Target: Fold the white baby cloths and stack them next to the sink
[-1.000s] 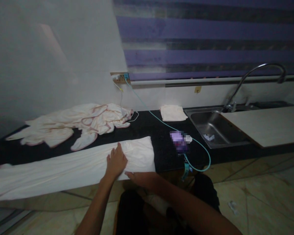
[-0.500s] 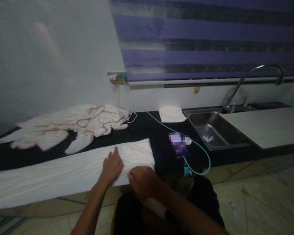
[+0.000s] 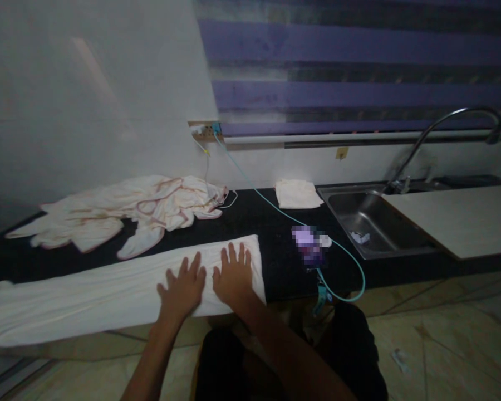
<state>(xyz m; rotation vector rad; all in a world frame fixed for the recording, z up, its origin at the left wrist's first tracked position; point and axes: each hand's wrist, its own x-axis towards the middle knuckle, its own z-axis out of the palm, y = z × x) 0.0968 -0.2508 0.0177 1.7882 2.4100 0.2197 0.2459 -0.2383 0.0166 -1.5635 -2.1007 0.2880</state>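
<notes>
A long white cloth (image 3: 92,292) lies in a flat strip along the front of the black counter, its right end squared off. Both hands rest on that end. My left hand (image 3: 181,289) is open, palm down, fingers spread on the fabric. Just to its right, my right hand (image 3: 234,273) also lies flat with fingers apart, close to the cloth's right edge. Neither hand grips anything. Behind the strip, a crumpled white garment with pinkish trim (image 3: 150,209) is heaped against the wall.
A folded white cloth (image 3: 297,194) sits at the back of the counter (image 3: 259,214). A blurred purple item (image 3: 307,242) with a teal cable (image 3: 361,273) lies to the right. Beyond are a steel sink (image 3: 384,223), a curved faucet (image 3: 426,128) and a pale board (image 3: 463,217).
My right hand has gone from a closed grip at the cloth's front edge to lying flat on top. My left hand has shifted slightly left and spread its fingers.
</notes>
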